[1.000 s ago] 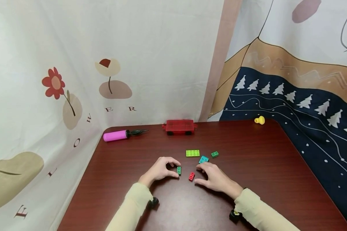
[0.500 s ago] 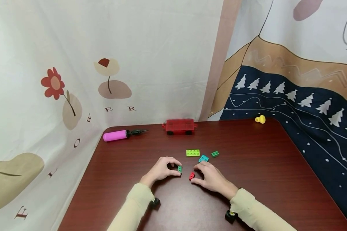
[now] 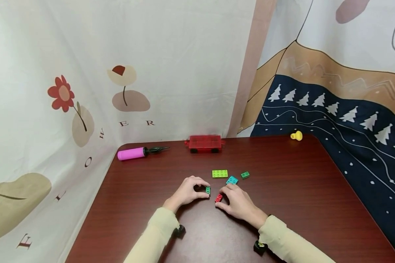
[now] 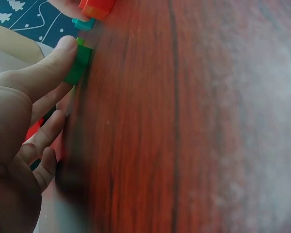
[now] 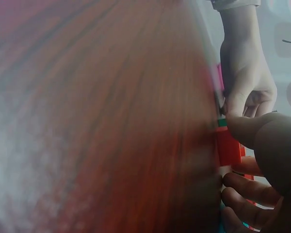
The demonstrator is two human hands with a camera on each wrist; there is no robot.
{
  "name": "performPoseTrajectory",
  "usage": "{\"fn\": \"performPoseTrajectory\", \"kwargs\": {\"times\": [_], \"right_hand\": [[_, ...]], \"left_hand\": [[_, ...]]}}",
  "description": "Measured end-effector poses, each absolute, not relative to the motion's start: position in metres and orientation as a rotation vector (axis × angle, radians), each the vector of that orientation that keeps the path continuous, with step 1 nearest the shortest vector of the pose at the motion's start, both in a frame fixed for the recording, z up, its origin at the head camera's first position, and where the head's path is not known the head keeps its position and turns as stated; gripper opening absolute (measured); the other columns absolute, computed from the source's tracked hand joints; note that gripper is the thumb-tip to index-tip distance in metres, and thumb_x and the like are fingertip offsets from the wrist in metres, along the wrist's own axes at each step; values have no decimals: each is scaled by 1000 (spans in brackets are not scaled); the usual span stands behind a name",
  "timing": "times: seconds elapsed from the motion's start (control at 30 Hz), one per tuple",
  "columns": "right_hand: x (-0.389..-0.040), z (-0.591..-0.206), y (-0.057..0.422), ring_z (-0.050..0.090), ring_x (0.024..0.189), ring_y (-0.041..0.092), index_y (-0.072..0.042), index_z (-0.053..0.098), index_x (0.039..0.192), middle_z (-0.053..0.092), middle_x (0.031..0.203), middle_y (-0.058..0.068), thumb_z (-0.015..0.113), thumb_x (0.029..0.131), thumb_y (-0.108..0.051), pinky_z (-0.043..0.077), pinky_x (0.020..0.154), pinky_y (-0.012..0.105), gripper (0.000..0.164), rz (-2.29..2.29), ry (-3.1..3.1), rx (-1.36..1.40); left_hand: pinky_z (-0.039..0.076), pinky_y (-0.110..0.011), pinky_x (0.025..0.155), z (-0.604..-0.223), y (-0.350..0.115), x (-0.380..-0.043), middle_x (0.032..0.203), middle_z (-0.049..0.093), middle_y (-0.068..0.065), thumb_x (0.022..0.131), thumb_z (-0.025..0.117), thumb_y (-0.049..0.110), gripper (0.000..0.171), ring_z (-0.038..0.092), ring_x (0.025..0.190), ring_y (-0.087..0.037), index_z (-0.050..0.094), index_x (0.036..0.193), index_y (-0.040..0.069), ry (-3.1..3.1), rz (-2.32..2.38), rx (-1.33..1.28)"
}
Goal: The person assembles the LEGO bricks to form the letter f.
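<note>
Between thumb and forefinger, my left hand [image 3: 187, 191] pinches a small green toy brick [image 3: 208, 190], its studs facing up; the left wrist view also has this green brick [image 4: 79, 64] at the fingertips. A red brick [image 3: 218, 198] of similar size is pinched by my right hand [image 3: 238, 202], just right of the green one, with a narrow gap between them. In the right wrist view the red brick [image 5: 229, 146] sits between thumb and fingers. Just beyond the right fingers lies a teal brick [image 3: 232, 180], partly covered by them.
A lime-green brick [image 3: 219, 174] and a second small green brick [image 3: 245, 175] lie farther back. Along the table's far edge are a pink hand pump [image 3: 131, 153], a red wheeled toy wagon [image 3: 205, 143] and a yellow knob-shaped piece [image 3: 296, 135]. Printed curtains hang behind.
My left hand has moved slightly right and away from me with the green brick. My right hand has come left and closed its thumb and fingers on the red brick, which has turned slightly.
</note>
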State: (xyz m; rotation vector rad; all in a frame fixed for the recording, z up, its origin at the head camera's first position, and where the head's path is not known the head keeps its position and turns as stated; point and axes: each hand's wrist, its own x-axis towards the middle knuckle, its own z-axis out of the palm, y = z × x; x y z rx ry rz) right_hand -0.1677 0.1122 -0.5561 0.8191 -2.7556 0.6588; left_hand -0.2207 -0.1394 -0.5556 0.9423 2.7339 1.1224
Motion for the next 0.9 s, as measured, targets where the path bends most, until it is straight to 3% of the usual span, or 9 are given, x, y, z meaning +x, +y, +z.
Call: {"fn": "performPoseTrajectory", "kwargs": {"times": [0.27, 0.6, 0.9], "right_hand": [[-171, -557, 111, 63, 88, 13, -15, 74, 105, 68, 100, -3, 90, 85, -36, 57, 75, 35, 33, 692, -2733, 819], [-179, -551, 114, 66, 86, 13, -6, 73, 112, 71, 102, 3, 85, 91, -23, 57, 74, 30, 29, 896, -2737, 795], [-190, -555, 116, 70, 85, 12, -1, 70, 126, 74, 115, 9, 83, 92, -12, 58, 76, 28, 38, 1103, -2683, 766]], "left_hand": [[50, -32, 86, -557, -133, -225, 108, 78, 9, 86, 90, 32, 32, 62, 95, -13, 82, 114, 20, 2743, 1088, 954], [50, -35, 88, -559, -128, -224, 114, 77, 6, 88, 88, 31, 32, 61, 98, -15, 81, 117, 20, 2780, 1078, 935], [51, -35, 88, -559, -124, -223, 115, 77, 4, 88, 88, 30, 33, 62, 100, -16, 81, 119, 20, 2806, 1084, 936]]}}
